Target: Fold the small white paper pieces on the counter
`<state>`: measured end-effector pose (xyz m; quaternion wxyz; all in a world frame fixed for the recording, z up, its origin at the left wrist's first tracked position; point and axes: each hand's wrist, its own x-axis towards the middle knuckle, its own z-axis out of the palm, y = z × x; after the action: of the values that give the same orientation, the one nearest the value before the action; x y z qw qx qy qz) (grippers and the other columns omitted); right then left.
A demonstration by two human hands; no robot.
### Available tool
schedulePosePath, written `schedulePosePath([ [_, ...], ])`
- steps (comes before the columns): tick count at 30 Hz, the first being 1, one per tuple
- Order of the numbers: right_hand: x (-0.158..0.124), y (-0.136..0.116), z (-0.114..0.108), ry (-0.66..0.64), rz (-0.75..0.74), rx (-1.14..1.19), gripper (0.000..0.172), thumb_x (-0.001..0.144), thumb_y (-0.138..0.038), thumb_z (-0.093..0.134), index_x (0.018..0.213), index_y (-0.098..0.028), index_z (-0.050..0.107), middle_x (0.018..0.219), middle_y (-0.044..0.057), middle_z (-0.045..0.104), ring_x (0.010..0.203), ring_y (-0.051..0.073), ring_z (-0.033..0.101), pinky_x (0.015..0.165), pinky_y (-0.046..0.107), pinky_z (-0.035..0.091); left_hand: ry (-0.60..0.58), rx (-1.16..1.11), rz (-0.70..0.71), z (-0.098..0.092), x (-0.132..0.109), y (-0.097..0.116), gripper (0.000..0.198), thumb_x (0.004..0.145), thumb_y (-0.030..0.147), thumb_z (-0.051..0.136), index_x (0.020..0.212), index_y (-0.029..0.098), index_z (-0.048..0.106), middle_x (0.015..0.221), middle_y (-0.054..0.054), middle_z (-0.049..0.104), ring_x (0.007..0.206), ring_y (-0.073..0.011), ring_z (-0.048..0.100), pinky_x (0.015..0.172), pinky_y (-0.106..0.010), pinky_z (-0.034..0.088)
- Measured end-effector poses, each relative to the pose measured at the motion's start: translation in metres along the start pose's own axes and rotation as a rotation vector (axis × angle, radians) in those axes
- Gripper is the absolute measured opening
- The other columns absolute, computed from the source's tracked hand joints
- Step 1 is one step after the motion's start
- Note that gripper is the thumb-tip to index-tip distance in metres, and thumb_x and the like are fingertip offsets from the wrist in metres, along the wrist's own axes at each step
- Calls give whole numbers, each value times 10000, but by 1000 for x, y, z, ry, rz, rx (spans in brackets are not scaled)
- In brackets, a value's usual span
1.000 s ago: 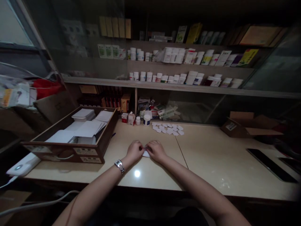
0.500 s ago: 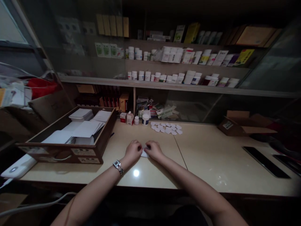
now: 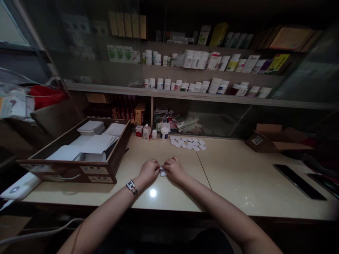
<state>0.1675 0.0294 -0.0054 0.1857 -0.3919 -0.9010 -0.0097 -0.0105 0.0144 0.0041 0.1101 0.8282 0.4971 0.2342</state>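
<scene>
Pinching a small white paper (image 3: 163, 173) at the counter (image 3: 227, 176), both hands close together.
Left hand (image 3: 149, 170) and right hand (image 3: 173, 168) close fingertips on its opposite sides, probably to steady it; paper sits between them, near edge running roughly left to right, long axis hidden under fingers. Farther off, white paper pieces (image 3: 189, 144) lie grouped, likely set there to leave working room; a jar (image 3: 164, 134) stands upright just beside them.

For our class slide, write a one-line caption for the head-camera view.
Left hand and right hand hold a small white paper at a counter in front of shelved bottles.
</scene>
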Motion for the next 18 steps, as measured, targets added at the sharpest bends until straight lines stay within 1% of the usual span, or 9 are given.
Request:
schedulePosePath([
  [3, -3, -2, 1, 1, -31, -47, 95, 818, -182, 611, 781, -179, 699, 732, 43, 657, 716, 150, 535, 742, 314, 281, -37, 41, 38, -3, -3, 3, 195, 816, 169, 511, 737, 180, 689, 798, -66, 629, 818, -189, 546, 734, -281, 407],
  [5, -5, -3, 4, 23, -21, -51, 80, 812, -181, 617, 779, -172, 689, 737, 45, 657, 713, 150, 534, 728, 308, 287, -31, 38, 33, -4, -5, 7, 177, 812, 177, 517, 757, 180, 685, 811, -66, 626, 832, -192, 546, 735, -282, 408],
  [10, -8, -1, 8, 69, -32, -49, 88, 805, -163, 604, 759, -163, 679, 714, 44, 656, 689, 151, 533, 737, 306, 304, 21, -43, -89, -2, -5, 11, 121, 786, 194, 553, 761, 184, 671, 837, -54, 612, 830, -187, 544, 736, -283, 416],
  [12, -8, -1, 8, 93, -45, -74, 125, 814, -151, 581, 729, -158, 672, 695, 46, 652, 675, 152, 528, 739, 313, 304, 29, -46, -103, 1, -4, 10, 127, 788, 181, 544, 746, 184, 664, 829, -52, 612, 832, -187, 542, 745, -287, 415],
  [15, -9, -3, 7, 134, -80, -135, 168, 831, -145, 551, 700, -149, 656, 688, 56, 643, 684, 164, 519, 756, 334, 303, 29, -12, -69, 4, -4, 10, 154, 800, 167, 522, 716, 185, 651, 813, -55, 607, 833, -190, 534, 743, -289, 411],
  [18, -10, -5, 6, 155, -129, -183, 195, 851, -134, 516, 714, -156, 652, 708, 61, 634, 723, 175, 506, 819, 365, 298, 2, 33, -22, 4, -5, 11, 199, 815, 168, 492, 691, 185, 646, 797, -66, 597, 831, -194, 527, 741, -290, 409],
])
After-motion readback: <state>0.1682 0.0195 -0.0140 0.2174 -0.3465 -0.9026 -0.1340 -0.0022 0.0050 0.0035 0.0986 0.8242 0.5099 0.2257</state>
